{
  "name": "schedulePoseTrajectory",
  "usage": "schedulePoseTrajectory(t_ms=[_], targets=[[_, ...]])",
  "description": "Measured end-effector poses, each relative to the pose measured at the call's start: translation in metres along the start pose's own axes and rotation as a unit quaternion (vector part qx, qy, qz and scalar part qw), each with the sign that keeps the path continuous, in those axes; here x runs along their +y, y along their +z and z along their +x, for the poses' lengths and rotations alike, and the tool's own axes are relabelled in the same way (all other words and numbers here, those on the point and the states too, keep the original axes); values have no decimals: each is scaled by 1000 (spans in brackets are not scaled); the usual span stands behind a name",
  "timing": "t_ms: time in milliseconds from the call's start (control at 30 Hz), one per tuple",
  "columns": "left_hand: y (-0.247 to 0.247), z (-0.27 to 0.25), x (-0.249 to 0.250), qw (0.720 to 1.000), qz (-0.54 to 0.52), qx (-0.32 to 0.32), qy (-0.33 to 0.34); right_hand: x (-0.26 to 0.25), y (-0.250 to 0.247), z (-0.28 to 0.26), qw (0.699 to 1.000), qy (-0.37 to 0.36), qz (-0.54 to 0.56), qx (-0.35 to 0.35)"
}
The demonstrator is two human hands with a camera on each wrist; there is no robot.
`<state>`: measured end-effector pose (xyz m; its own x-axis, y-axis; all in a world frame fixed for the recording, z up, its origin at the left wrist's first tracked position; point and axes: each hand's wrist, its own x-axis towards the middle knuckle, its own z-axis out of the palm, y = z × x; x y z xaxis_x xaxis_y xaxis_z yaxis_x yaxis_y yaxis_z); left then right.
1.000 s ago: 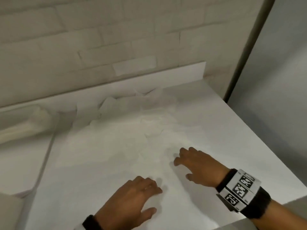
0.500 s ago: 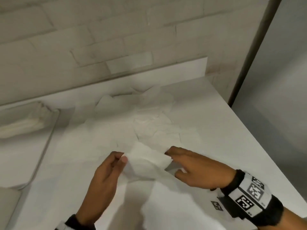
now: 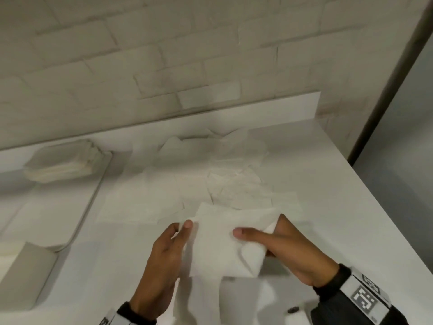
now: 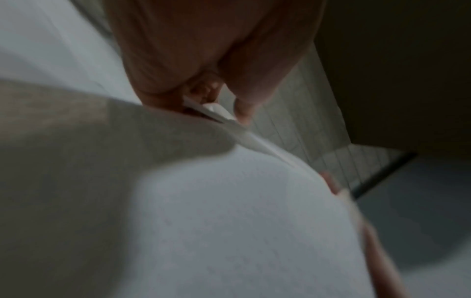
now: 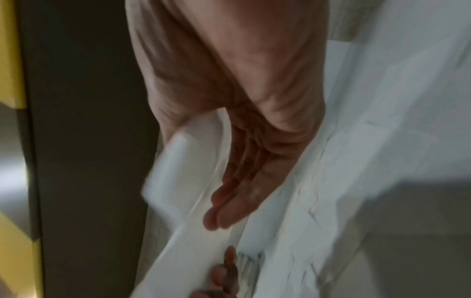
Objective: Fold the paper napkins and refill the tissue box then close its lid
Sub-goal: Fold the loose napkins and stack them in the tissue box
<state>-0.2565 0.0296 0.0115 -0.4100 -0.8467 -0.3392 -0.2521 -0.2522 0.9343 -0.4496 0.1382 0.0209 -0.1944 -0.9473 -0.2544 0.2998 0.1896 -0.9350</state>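
A white paper napkin (image 3: pixel 225 242) is held up just above the white table (image 3: pixel 328 207), between both hands. Its left edge is pinched by the left hand (image 3: pixel 164 256), thumb on top. Its right side is gripped by the right hand (image 3: pixel 293 252), thumb laid across the front, fingers behind, and that side is curled over. Loose napkins (image 3: pixel 234 184) are spread on the table just beyond the hands. A stack of folded napkins (image 3: pixel 63 165) is seen at far left against the brick wall (image 3: pixel 187 55), well apart from the held one. Both wrist views are blurred.
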Motion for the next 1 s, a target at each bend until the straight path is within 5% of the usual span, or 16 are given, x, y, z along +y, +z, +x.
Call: schedulePoseTrajectory(t_ms=[167,367,433,500,567,633,700,767,900,1000], targets=[[-10,-9,-2,977,-94,-184,-45,12,-15,1,997,-20,-39,60],[-27,-9,-7,939,63,-327,-86,-11,-57,-4,978,-100,-104,150],[-37,0,-12,937,232,-259,-5,-32,-71,-14,958,-142,-191,162],[-50,14,-6,911,390,-90,97,-56,-79,-29,935,-164,-299,100],[-57,21,6,898,392,72,187,-77,-76,-44,916,-142,-371,-61],[-47,22,22,913,325,127,213,-88,-64,-49,892,-90,-395,-198],[-23,23,28,951,243,71,180,-85,-45,-42,886,-91,-394,-227],[9,19,22,981,178,-20,77,-69,-28,-26,901,-120,-379,-173],[46,5,12,985,75,-135,-83,-35,-13,1,914,-126,-386,-6],[47,-1,-3,982,21,-129,-140,-25,-10,8,912,-132,-386,50]])
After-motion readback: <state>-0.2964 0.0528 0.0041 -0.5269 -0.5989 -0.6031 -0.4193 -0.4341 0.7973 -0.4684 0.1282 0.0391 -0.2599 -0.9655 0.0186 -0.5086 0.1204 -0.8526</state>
